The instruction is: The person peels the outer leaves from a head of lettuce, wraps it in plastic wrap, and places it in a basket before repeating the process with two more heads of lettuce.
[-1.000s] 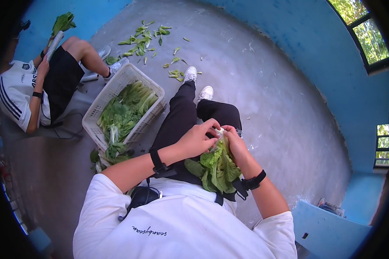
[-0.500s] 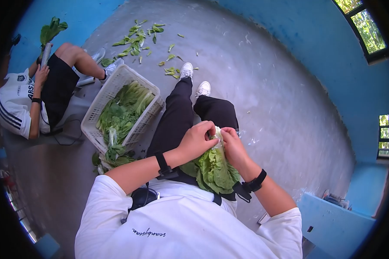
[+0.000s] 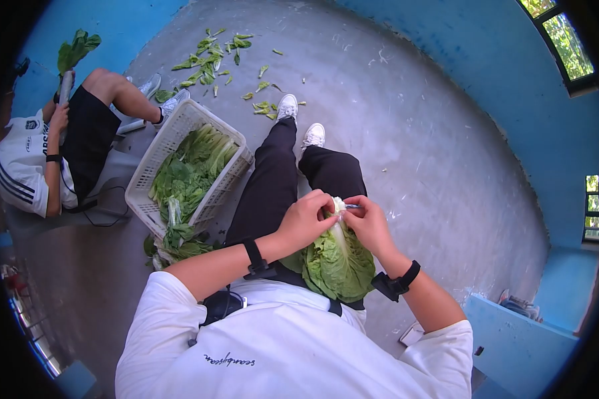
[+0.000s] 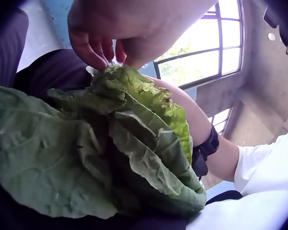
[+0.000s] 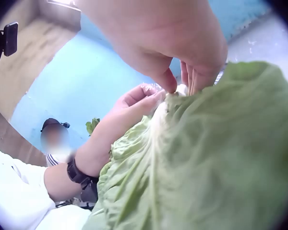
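A leafy head of lettuce (image 3: 339, 263) lies over the person's lap, its broad green leaves toward the body and its pale stem end pointing away. My left hand (image 3: 305, 219) pinches that stem end between thumb and curled fingers. Opposite it, my right hand (image 3: 369, 226) pinches the stem end too, fingertips close to the left ones. A small shiny strip (image 3: 354, 207) shows by the right fingers; I cannot tell what it is. In the left wrist view, large outer leaves (image 4: 43, 153) fill the foreground. Leaves partly hide the right fingertips in the right wrist view.
A white plastic crate (image 3: 150, 149) of leafy greens (image 3: 196, 159) stands to the left, with more greens (image 3: 180, 249) at its near end. Torn leaves (image 3: 209, 60) litter the floor ahead. At far left sits another person (image 3: 30, 159) holding greens (image 3: 76, 50).
The lettuce has turned so a broad outer leaf with a white rib faces up. Both hands stay at the stem end, the right one shifting slightly. The other person's greens moved a little left.
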{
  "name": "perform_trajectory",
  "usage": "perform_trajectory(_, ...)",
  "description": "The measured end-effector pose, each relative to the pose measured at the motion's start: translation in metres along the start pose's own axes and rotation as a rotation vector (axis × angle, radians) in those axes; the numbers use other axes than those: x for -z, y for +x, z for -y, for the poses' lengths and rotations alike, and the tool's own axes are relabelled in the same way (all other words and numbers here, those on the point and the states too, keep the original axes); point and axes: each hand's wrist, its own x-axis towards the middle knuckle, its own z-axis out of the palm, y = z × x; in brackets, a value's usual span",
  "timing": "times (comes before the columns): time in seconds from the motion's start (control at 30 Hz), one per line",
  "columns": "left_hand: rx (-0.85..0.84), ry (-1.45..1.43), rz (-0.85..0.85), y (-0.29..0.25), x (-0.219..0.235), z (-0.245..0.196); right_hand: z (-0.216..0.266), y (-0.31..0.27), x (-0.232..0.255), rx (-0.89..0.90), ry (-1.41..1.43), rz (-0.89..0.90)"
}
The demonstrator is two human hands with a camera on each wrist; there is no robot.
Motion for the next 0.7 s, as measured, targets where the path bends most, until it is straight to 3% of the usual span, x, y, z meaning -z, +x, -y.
perform_trajectory(0.2, -0.02, 0.021, -0.002, 0.002, -0.005, 0.0, 0.014, -0.001, 0.024, 0.059, -0.579, -0.067)
perform_trajectory(0.3, -0.031, 0.024, -0.005, 0.003, -0.007, -0.001, -0.031, 0.007, 0.036, 0.138, -0.348, -0.185)
perform_trajectory(0.4, -0.039, 0.035, 0.003, 0.004, -0.006, -0.002, -0.046, 0.003, 0.048, -0.17, -0.005, -0.045)
perform_trajectory(0.6, -0.037, 0.052, 0.023, 0.007, -0.009, -0.004, -0.056, 0.006, 0.065, -0.367, 0.149, 0.028)
perform_trajectory(0.7, -0.043, 0.052, 0.024, 0.006, -0.008, -0.003, -0.086, 0.026, 0.081, -0.358, 0.137, 0.085)
